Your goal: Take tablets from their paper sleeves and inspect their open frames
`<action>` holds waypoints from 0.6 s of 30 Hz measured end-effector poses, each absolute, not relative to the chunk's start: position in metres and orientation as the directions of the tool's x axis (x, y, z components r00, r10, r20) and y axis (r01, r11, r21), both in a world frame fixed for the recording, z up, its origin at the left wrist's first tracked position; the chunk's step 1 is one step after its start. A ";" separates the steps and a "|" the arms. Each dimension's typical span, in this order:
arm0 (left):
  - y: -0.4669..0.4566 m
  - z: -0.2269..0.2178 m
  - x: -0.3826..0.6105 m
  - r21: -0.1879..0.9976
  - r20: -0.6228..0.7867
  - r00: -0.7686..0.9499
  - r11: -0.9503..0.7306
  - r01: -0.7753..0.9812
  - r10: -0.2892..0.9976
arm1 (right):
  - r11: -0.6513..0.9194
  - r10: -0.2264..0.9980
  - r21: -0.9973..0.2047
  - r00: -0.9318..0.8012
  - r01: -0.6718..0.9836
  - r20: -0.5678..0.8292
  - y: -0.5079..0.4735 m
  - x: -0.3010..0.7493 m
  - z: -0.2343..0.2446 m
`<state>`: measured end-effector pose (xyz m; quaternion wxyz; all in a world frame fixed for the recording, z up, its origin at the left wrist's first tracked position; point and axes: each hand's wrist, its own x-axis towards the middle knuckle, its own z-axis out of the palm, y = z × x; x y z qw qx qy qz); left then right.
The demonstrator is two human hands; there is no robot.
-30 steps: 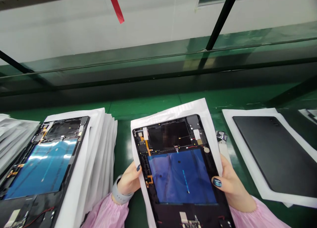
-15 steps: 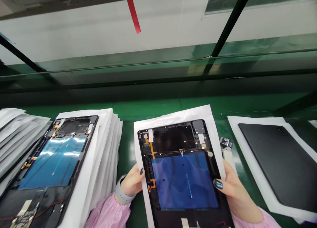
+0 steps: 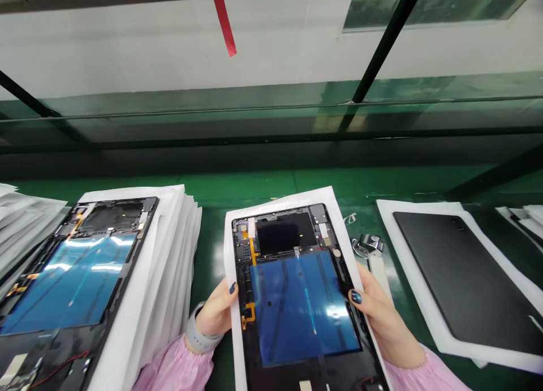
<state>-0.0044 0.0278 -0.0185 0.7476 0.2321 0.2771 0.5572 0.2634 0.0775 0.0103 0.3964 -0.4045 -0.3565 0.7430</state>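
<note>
Tablet frame (image 3: pixel 297 317) btwn L fingers (image 3: pixel 220 306) & R fingers (image 3: pixel 360 296), on white sheet (image 3: pixel 288 198).

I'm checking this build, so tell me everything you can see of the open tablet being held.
The open tablet has a black frame with its insides exposed. A glossy blue panel fills much of it, a dark rectangular patch sits above, and an orange flex cable runs along the left. It lies on a white sheet, tilted, gripped at the sides by the left hand and right hand.
</note>
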 end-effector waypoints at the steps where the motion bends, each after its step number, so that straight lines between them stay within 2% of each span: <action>1: 0.028 -0.018 -0.004 0.655 -0.160 0.219 0.270 -0.706 0.962 | -0.430 0.877 -0.855 -0.359 -0.289 -0.319 0.077 0.264 0.011; 8: 0.026 -0.018 -0.007 0.665 -0.201 0.235 0.309 -0.680 0.951 | -0.465 0.867 -0.839 -0.338 -0.283 -0.367 0.074 0.263 0.022; 11: 0.025 -0.018 -0.008 0.622 -0.186 0.267 0.324 -0.713 0.946 | -0.449 0.882 -0.832 -0.312 -0.328 -0.353 0.073 0.260 0.023; 15: 0.020 -0.018 -0.007 0.532 -0.247 0.255 0.351 -0.771 0.935 | -0.428 0.891 -0.841 -0.310 -0.330 -0.331 0.074 0.259 0.017; 18: 0.019 -0.019 -0.007 0.533 -0.287 0.223 0.348 -0.771 0.932 | -0.414 0.892 -0.850 -0.329 -0.324 -0.310 0.075 0.261 0.012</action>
